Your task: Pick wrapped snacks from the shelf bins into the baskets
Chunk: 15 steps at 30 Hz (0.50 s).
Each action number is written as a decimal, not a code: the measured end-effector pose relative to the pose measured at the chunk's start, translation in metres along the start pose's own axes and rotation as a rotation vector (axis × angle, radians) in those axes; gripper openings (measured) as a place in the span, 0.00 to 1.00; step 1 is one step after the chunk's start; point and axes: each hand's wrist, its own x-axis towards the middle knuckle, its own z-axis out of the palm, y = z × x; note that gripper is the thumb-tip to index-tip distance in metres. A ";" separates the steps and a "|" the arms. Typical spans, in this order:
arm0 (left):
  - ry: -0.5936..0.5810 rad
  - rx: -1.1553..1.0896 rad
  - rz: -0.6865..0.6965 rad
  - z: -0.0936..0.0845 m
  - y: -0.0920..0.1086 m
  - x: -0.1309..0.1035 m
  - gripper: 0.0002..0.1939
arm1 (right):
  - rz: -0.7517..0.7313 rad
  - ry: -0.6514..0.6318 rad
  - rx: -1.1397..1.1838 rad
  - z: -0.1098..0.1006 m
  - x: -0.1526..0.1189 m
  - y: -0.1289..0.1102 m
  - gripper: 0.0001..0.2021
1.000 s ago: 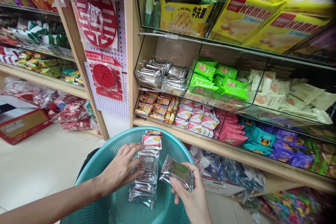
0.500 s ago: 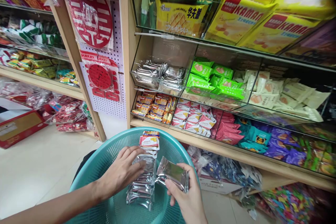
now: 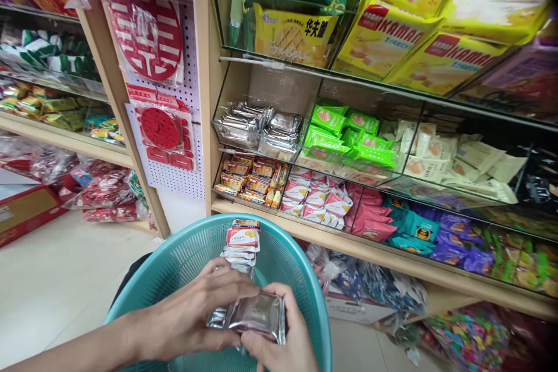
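My right hand (image 3: 285,331) grips a shiny silver snack packet (image 3: 260,315) by its right end, thumb below and fingers at the far edge. At the packet's left end is my left hand (image 3: 200,311), fingers bent over the top and thumb beneath, closed on it. Both hands are over a teal plastic basket (image 3: 300,267). Inside it runs a row of packets: an orange one (image 3: 245,224) at the far end, then white-and-pink packets (image 3: 242,238). The silver packets of that row are mostly hidden under my hands.
Beyond the basket stands a shelf with clear bins of silver packets (image 3: 248,119), green packets (image 3: 326,119), orange packets (image 3: 235,174) and pink packets (image 3: 370,215). Bagged goods (image 3: 370,282) lie beneath. To the left, red decorations (image 3: 159,128) hang on a pegboard.
My right hand has brought the silver packet left and lower. My left hand has moved down from the row onto the packet's left end. The view has shifted slightly.
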 end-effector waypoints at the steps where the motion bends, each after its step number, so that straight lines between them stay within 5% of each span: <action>1: -0.012 -0.021 -0.026 0.002 0.000 -0.003 0.25 | 0.007 -0.005 0.002 0.001 0.001 0.003 0.29; 11: 0.170 -0.253 -0.238 0.006 -0.011 -0.020 0.18 | -0.082 0.038 0.130 0.011 0.010 0.015 0.38; 15: 0.236 -0.093 -0.254 0.007 -0.027 -0.021 0.18 | -0.080 0.189 0.006 -0.004 0.005 0.012 0.39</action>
